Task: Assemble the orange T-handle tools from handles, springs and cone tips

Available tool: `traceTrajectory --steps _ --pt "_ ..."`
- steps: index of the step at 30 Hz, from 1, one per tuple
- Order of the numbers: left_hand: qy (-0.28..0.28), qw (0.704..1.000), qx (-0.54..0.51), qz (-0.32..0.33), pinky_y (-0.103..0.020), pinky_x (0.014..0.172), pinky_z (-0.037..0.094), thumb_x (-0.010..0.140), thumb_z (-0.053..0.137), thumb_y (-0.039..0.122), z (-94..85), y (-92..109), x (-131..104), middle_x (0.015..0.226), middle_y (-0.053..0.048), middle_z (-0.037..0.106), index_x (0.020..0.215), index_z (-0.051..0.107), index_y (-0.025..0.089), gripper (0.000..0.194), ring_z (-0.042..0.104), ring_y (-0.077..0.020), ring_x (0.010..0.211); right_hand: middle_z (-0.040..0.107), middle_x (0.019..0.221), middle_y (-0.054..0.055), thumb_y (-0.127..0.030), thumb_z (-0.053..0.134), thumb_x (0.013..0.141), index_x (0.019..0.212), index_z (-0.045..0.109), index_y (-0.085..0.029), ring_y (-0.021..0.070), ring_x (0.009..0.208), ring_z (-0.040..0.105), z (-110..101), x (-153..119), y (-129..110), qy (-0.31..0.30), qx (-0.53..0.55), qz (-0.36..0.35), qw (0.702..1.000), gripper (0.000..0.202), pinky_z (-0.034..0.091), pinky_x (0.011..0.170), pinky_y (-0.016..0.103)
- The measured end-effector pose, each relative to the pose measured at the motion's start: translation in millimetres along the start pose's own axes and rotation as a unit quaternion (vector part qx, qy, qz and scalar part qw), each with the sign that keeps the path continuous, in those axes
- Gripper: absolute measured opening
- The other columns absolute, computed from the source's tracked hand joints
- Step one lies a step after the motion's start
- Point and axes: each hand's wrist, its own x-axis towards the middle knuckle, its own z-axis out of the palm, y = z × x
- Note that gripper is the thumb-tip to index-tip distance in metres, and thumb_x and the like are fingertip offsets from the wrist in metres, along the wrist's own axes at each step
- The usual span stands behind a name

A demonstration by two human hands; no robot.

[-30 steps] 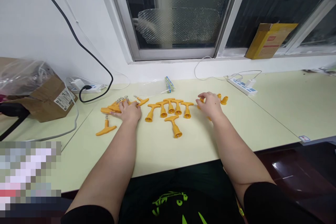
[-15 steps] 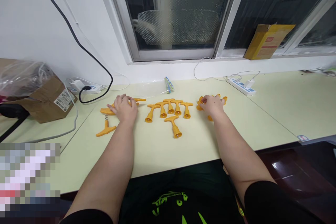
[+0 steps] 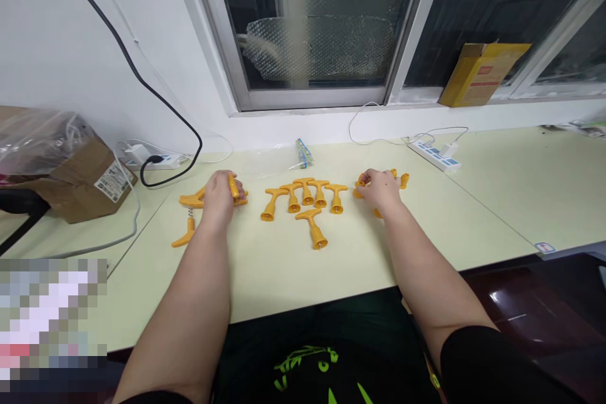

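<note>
My left hand [image 3: 218, 197] is closed round a yellow corkscrew handle [image 3: 233, 185], whose end sticks up past the fingers. Beside and beneath that hand lie other T-shaped corkscrew handles [image 3: 189, 201], one showing its metal spiral. My right hand [image 3: 382, 188] has its fingertips closed on a yellow bell-shaped sleeve [image 3: 358, 191], partly hidden by the fingers. More yellow sleeves [image 3: 404, 180] lie around and under this hand. Between the hands, several whole corkscrews stand in a loose row, with one corkscrew [image 3: 319, 237] nearer to me.
A clear plastic bag [image 3: 269, 161] with a coloured header lies behind the row. Power strips [image 3: 433, 155] with cables sit along the wall. At left is a cardboard box [image 3: 95, 183]; a yellow box [image 3: 483, 76] leans on the window sill.
My left hand has turned and closed, lifting a corkscrew handle that lay under it. My right hand has stayed nearly in place among the sleeves.
</note>
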Motion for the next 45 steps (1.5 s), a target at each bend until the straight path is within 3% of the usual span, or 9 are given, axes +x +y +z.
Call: traceTrajectory --steps 2,5,8,20,24,28,33,39,45 --pt "-0.101 0.982 0.162 -0.006 -0.026 0.051 0.040 0.083 0.057 0.043 -5.0 7.8 -8.1 0.059 0.004 0.052 0.092 0.062 0.024 0.022 0.049 -0.0152 0.050 0.073 0.092 0.007 -0.024 0.065 0.074 0.089 0.066 -0.024 0.0330 0.107 0.055 0.0 -0.7 -0.9 0.030 0.034 -0.029 0.999 0.015 0.036 0.093 0.048" --pt "-0.250 0.892 0.376 -0.009 -0.028 0.054 0.037 0.074 0.069 0.048 -9.4 18.7 -20.2 0.058 0.003 0.055 0.091 0.070 0.025 0.029 0.055 -0.0192 0.058 0.074 0.099 0.007 -0.028 0.064 0.077 0.092 0.065 -0.024 0.0314 0.107 0.056 0.5 -3.0 -4.1 0.068 0.076 -0.077 0.992 0.016 0.039 0.092 0.044" --pt "-0.305 0.830 0.465 -0.043 -0.030 0.058 0.039 0.068 0.071 0.046 -7.7 23.2 -26.7 0.062 0.001 0.063 0.089 0.070 0.026 0.029 0.062 -0.0233 0.066 0.073 0.104 0.007 -0.030 0.063 0.080 0.095 0.065 -0.024 0.0313 0.106 0.055 0.5 -5.9 -8.5 0.083 0.085 -0.101 0.988 0.015 0.040 0.094 0.044" --pt "-0.313 0.832 0.457 -0.023 -0.029 0.057 0.038 0.069 0.072 0.051 1.9 12.7 -29.0 0.067 0.000 0.062 0.089 0.070 0.026 0.032 0.060 -0.0229 0.065 0.073 0.102 0.007 -0.030 0.065 0.080 0.095 0.067 -0.025 0.0290 0.106 0.057 4.2 -10.0 -15.3 0.082 0.156 -0.142 0.974 0.016 0.046 0.093 0.042" --pt "-0.272 0.888 0.369 -0.034 -0.028 0.057 0.036 0.071 0.076 0.051 1.0 7.3 -24.2 0.066 0.000 0.059 0.086 0.069 0.024 0.032 0.055 -0.0194 0.062 0.072 0.102 0.007 -0.029 0.062 0.081 0.097 0.065 -0.024 0.0269 0.104 0.060 6.5 -10.1 -17.4 0.083 0.205 -0.173 0.960 0.017 0.048 0.093 0.041" --pt "-0.216 0.966 0.049 -0.134 -0.028 0.052 0.037 0.084 0.058 0.046 9.1 9.0 -22.3 0.069 -0.001 0.057 0.099 0.067 0.021 0.031 0.049 -0.0154 0.053 0.070 0.105 0.006 -0.029 0.058 0.084 0.103 0.063 -0.023 0.0224 0.095 0.065 10.8 -11.0 -20.0 0.065 0.314 -0.189 0.928 0.020 0.052 0.087 0.038" --pt "-0.216 0.924 -0.252 -0.191 -0.031 0.069 0.054 0.075 0.060 0.014 26.7 16.4 -32.1 0.081 -0.003 0.066 0.108 0.063 0.019 0.034 0.064 -0.0167 0.071 0.066 0.098 0.004 -0.039 0.055 0.094 0.112 0.058 -0.024 0.0184 0.082 0.068 19.4 -18.5 -29.0 -0.054 0.463 -0.177 0.867 0.024 0.054 0.076 0.034" --pt "-0.147 0.932 -0.280 -0.179 -0.035 0.088 0.059 0.079 0.074 0.009 49.5 7.3 -46.2 0.086 -0.004 0.074 0.094 0.054 0.020 0.027 0.074 -0.0177 0.088 0.065 0.099 0.003 -0.043 0.072 0.084 0.100 0.062 -0.024 0.0186 0.084 0.061 28.8 -28.4 -42.9 -0.093 0.477 -0.202 0.850 0.026 0.052 0.074 0.033" --pt "-0.078 0.934 -0.299 -0.180 -0.036 0.096 0.061 0.077 0.068 -0.001 58.4 1.4 -48.7 0.086 -0.002 0.072 0.090 0.054 0.021 0.030 0.074 -0.0175 0.097 0.064 0.095 0.003 -0.039 0.074 0.082 0.101 0.064 -0.023 0.0177 0.080 0.060 34.2 -29.9 -46.9 -0.160 0.532 -0.201 0.807 0.027 0.051 0.071 0.031"
